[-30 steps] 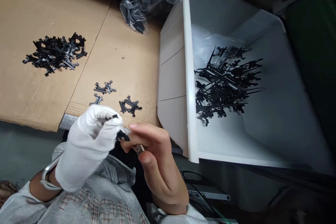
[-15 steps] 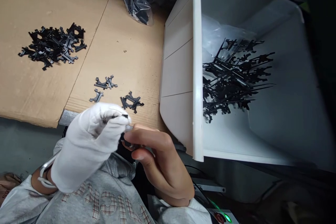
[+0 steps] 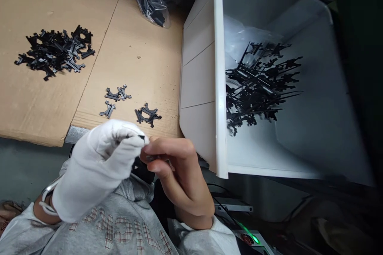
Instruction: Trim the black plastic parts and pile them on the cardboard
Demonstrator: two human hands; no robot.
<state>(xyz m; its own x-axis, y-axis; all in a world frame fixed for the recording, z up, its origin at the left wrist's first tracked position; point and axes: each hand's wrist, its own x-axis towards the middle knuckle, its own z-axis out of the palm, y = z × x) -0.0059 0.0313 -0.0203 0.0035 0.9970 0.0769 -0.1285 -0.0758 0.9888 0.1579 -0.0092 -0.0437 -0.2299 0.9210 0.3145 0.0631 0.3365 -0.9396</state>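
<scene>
Your left hand (image 3: 98, 167), in its white glove, is closed, with the fingertips bunched tight on a small black part (image 3: 141, 138); only a dark tip of it shows past the cloth. Your bare right hand (image 3: 176, 179) meets it fingertip to fingertip. Its fingers are curled in, and the forefinger and thumb pinch the other end of the same piece, most of which is hidden between them. Both hands hang in front of your chest, above the grey sweatshirt (image 3: 119, 227) and just short of the near edge of the cardboard sheet (image 3: 134, 55). A white band (image 3: 44, 201) sits on your left wrist. On the cardboard just beyond your fingers lie a few loose parts (image 3: 148, 114), some overlapping and one single. Farther off to the left is a bigger pile of parts (image 3: 54, 51), heaped together. At the far edge of the cardboard sits a clear plastic bag (image 3: 151, 2) with more black pieces inside. To the right of your hands, touching the cardboard's edge, stands a white bin (image 3: 197, 83). Inside it a tangle of black moulded frames (image 3: 257, 83) lies partly over a clear plastic sheet (image 3: 242, 42).
</scene>
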